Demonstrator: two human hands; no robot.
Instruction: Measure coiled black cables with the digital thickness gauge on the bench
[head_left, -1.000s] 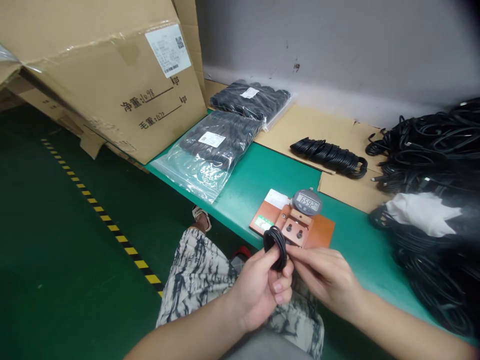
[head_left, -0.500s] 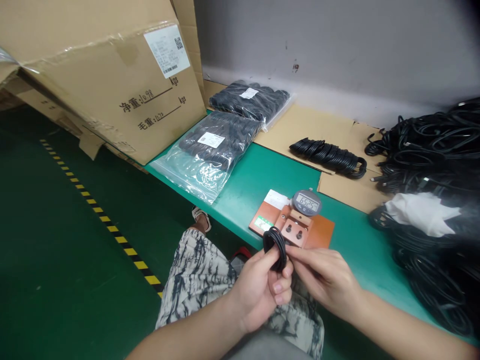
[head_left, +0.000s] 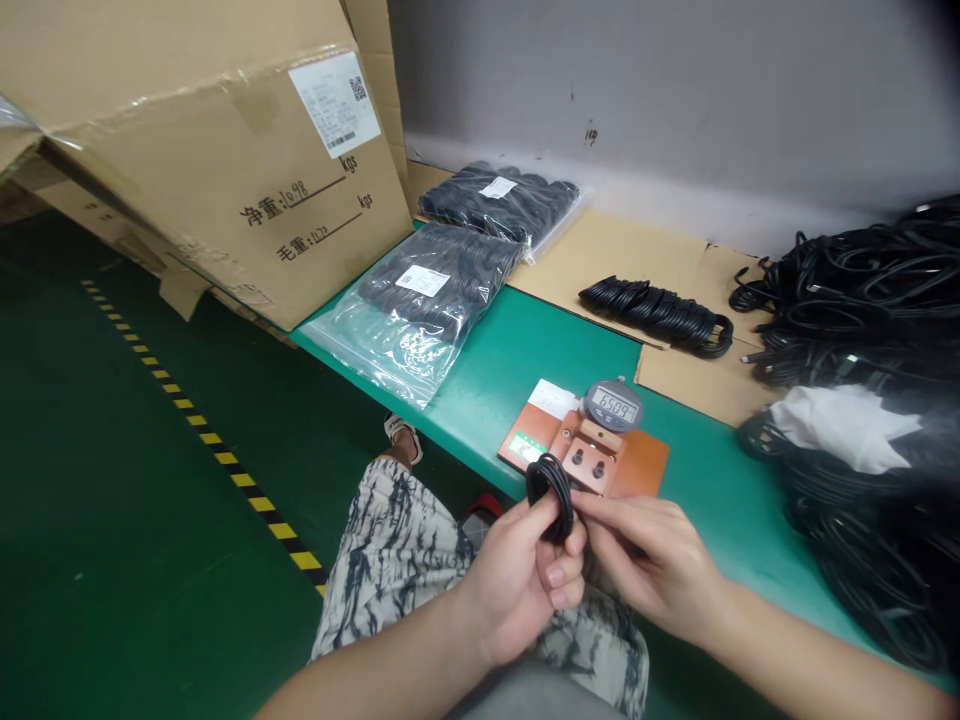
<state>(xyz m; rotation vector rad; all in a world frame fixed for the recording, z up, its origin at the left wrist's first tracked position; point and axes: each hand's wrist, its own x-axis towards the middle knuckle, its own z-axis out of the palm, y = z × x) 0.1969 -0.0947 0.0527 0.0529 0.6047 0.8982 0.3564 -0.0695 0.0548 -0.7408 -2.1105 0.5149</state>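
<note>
Just off the table edge (head_left: pixel 420 415), both hands' fingers (head_left: pixel 556 575) pinch black rings (head_left: pixel 550 492); open floor (head_left: pixel 150 560) left.

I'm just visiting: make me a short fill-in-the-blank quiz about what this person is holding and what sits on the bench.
1. Both hands, the left hand and the right hand, hold a small bundle of ____ rings.
2. The digital gauge stands on a ____ bench.
3. Two clear bags of rings lie beside a large ____ box.

Missing words: black; green; cardboard
</note>
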